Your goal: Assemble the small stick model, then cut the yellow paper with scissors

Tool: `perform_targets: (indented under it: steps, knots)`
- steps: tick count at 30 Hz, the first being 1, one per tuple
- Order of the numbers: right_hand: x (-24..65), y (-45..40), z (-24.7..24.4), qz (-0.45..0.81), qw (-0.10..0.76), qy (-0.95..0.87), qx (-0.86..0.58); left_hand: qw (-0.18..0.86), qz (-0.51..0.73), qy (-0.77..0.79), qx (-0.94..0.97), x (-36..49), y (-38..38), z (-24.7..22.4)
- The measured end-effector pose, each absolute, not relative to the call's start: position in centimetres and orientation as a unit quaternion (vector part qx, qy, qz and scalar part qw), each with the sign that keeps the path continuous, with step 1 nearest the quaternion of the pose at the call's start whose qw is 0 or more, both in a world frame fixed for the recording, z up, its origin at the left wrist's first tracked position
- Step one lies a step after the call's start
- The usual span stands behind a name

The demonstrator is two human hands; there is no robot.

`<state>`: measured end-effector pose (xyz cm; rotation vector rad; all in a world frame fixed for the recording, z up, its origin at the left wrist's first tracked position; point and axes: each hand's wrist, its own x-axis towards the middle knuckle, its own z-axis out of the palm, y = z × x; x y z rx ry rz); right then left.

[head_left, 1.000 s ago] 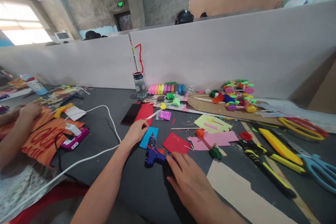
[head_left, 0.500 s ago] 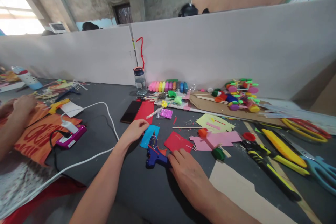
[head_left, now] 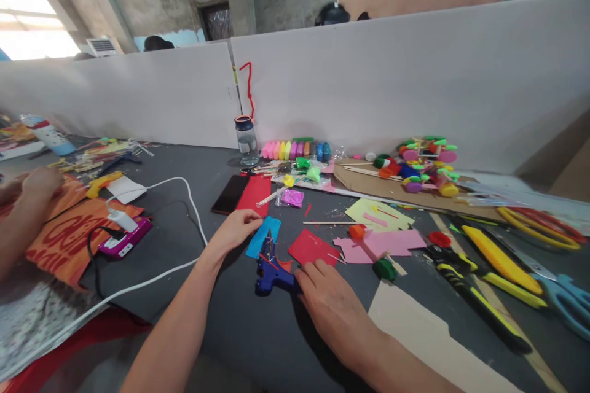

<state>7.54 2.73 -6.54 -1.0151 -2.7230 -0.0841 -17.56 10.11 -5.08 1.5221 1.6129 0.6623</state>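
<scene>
My left hand (head_left: 237,228) is closed, thumb and fingers together at the upper left edge of a blue paper piece (head_left: 257,248); anything pinched between them is too small to see. My right hand (head_left: 329,298) is closed around the handle end of a dark blue glue gun (head_left: 271,274). The gun lies low over the table, its nozzle overlapping the blue paper. Just beyond my right fingers is a red paper square (head_left: 310,247). A bit of orange shows beside the gun.
Right: pink paper (head_left: 401,244), pliers (head_left: 483,310), a yellow cutter (head_left: 502,258) and scissors (head_left: 565,301). Behind: a phone (head_left: 230,194), a water jar (head_left: 247,142), coloured clay (head_left: 295,150). Left: a white cable (head_left: 152,284), a purple power strip (head_left: 126,241) and another person's hand (head_left: 42,187).
Both hands and the glue gun hold nearly the same places. Only the camera view has shifted very slightly.
</scene>
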Motion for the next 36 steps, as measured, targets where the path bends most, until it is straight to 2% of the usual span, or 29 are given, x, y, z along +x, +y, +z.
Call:
perform_targets:
  steps: [21, 36]
  knots:
    - [8.3, 1.8, -5.2, -0.005, 0.193, -0.929, -0.316, 0.365, 0.267, 0.637, 0.625, -17.8, 8.5, -3.3]
    - [6.1, 3.7, -5.2, 0.004, 0.154, -0.937, -0.314, 0.307, 0.26, 0.693, 0.599, -20.5, 9.7, -4.4]
